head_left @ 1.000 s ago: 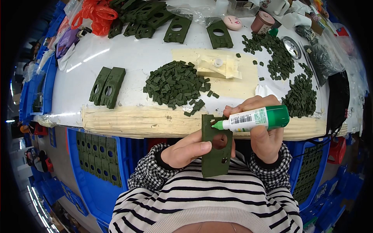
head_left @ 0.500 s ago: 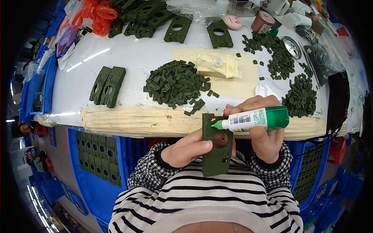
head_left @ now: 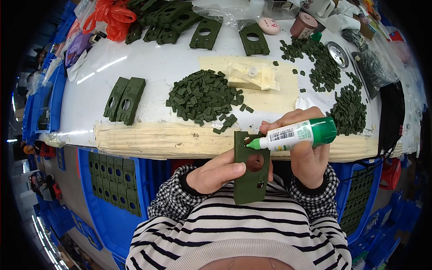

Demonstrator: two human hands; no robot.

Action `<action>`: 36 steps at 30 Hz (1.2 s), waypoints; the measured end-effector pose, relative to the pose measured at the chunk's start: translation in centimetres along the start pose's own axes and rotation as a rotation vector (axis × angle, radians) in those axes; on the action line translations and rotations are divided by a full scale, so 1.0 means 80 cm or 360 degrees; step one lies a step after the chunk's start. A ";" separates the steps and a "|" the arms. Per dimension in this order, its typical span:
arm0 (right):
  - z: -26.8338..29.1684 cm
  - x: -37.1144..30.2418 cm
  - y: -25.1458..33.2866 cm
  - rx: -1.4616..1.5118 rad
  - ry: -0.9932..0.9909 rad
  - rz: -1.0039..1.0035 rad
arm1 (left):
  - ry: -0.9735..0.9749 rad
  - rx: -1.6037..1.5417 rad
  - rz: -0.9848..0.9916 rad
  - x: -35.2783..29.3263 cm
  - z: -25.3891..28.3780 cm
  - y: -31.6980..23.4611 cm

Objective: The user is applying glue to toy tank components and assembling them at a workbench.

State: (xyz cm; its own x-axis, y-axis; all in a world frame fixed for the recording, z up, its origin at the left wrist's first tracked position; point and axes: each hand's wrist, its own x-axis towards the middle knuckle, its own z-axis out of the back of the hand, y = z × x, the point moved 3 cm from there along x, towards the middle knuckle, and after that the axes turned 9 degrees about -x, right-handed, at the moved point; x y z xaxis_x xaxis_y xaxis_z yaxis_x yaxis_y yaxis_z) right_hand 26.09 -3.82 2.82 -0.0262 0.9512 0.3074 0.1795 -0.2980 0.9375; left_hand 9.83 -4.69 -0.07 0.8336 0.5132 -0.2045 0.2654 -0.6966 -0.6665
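Worktable (head_left: 166, 63) spans ahead; left hand (head_left: 215, 175) grasps green hull panel (head_left: 249, 191), long axis fore-aft; right hand (head_left: 311, 165) grips squeeze bottle (head_left: 294, 135), nozzle (head_left: 254, 144) leftward.

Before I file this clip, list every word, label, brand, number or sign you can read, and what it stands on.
Nothing can be quoted with certainty.
Green-and-white bottle in the right hand: barcode and small print, too small to read surely.
Pink oval object: small marks, too small to read.
Brownish-pink tin: faint marks, too blurred to read.
Dark green part in the left hand: no lettering visible.
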 end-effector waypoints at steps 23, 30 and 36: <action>0.006 0.003 0.001 -0.0051 -0.0031 0.0092 | -0.0057 0.0059 -0.0105 -0.002 0.005 -0.008; 0.009 0.001 -0.003 -0.0010 -0.0006 0.0082 | -0.0083 0.0062 -0.0098 -0.003 0.005 -0.007; 0.009 0.000 -0.003 -0.0011 -0.0008 0.0065 | -0.0097 0.0069 -0.0083 -0.004 0.006 -0.006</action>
State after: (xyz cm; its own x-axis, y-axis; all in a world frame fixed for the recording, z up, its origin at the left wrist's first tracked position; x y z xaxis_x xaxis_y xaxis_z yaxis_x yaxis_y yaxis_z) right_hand 26.73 -3.71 2.50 -0.0138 0.9386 0.3447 0.1733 -0.3372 0.9253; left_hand 9.22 -4.25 0.00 0.7877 0.5787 -0.2113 0.2852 -0.6465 -0.7076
